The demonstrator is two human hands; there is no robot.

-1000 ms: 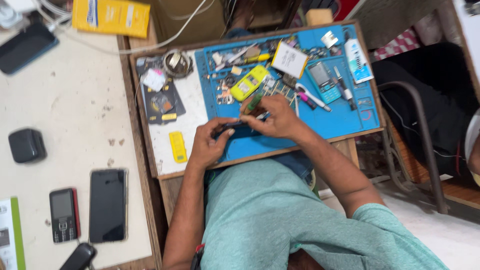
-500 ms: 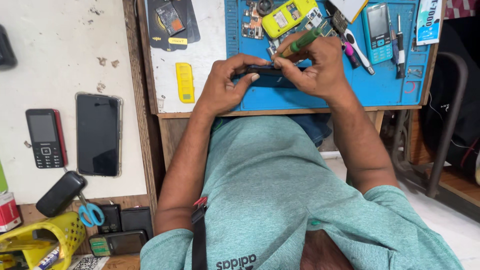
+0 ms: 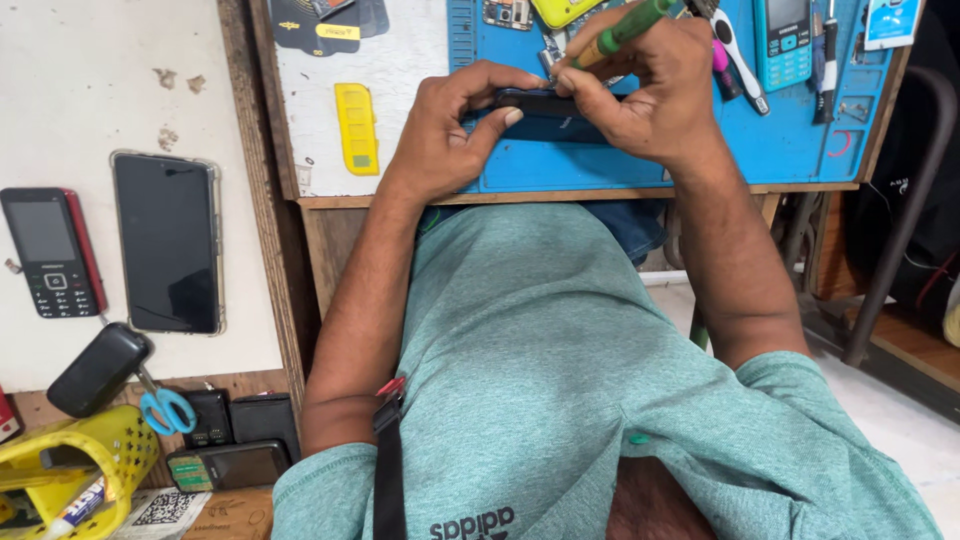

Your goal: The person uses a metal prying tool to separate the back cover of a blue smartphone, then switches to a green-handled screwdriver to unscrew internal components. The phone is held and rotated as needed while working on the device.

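Observation:
A small black phone (image 3: pixel 540 103) lies on a blue work mat (image 3: pixel 800 150), pinched between both hands. My left hand (image 3: pixel 445 135) grips its left end with thumb and fingers. My right hand (image 3: pixel 650 90) holds its right end and also carries a green-handled screwdriver (image 3: pixel 625 30), whose shaft slants up to the right. The middle of the phone is partly covered by my fingers.
A yellow phone cover (image 3: pixel 357 128) lies on the white board left of the mat. A teal keypad phone (image 3: pixel 782 40) and tools sit at the mat's top right. On the left table lie a black smartphone (image 3: pixel 166 243), a keypad phone (image 3: pixel 50 250), scissors (image 3: pixel 165 405) and a yellow basket (image 3: pixel 85 470).
The camera has dropped lower and closer, so the bench slid toward the top of the view. Both hands stay on the black phone with the screwdriver in the right.

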